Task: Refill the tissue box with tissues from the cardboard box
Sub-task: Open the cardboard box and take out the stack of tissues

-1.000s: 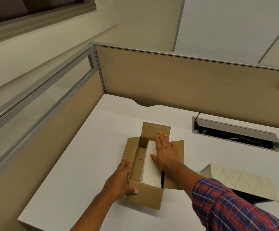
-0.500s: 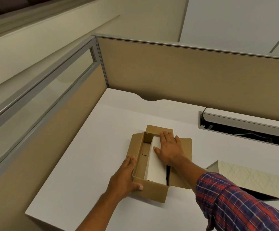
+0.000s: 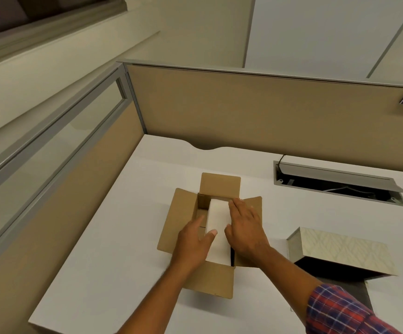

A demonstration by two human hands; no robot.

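Change, left hand (image 3: pixel 193 244): has left the outer near corner of the open brown cardboard box (image 3: pixel 210 283) and gone inside it.
Left grip: thumb on top of the white block-shaped stack of tissues (image 3: pixel 217 218), fingers down its left side, pinching that edge; fingertips hidden.
Right hand (image 3: pixel 246 230): as before, fingers spread flat along the stack's right edge, thumb on top.
Stack position: still inside the cardboard box, against its right wall, not yet raised.
Cream patterned tissue box (image 3: pixel 340 251): lies open on the white desk (image 3: pixel 123 237), well apart to the right.
Reading: bracing the box has given way to a two-handed hold; lift-out looks imminent, transfer not begun.
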